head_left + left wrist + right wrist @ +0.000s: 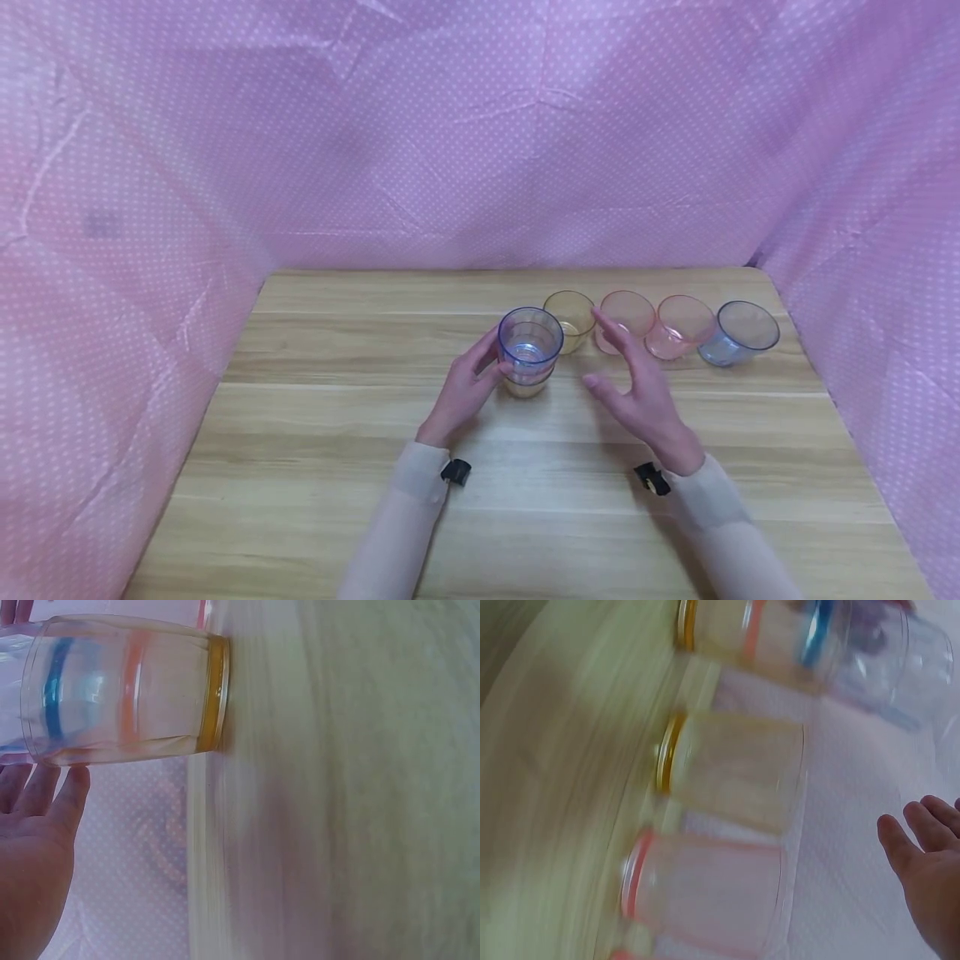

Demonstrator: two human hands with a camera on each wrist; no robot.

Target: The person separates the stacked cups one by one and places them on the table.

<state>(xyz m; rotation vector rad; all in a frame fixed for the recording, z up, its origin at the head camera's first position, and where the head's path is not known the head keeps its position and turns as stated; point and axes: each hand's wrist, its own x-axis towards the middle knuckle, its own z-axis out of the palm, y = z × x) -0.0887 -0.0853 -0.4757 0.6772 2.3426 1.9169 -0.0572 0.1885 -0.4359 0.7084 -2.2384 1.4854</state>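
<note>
A stack of nested clear tumblers stands upright near the middle of the table, with a blue-tinted one on top. Its lowest tumbler is yellow, and an orange-red ring and a blue ring show through its wall. My left hand grips the stack from the left, thumb in front and fingers partly hidden behind. To the right of the stack, my right hand is held apart from it with fingers extended, touching nothing. Beyond that hand stands a yellow tumbler, just behind the stack.
Right of the yellow tumbler, two pink tumblers and a blue tumbler continue the row toward the right edge. The wooden table is enclosed by pink dotted cloth at the back and sides.
</note>
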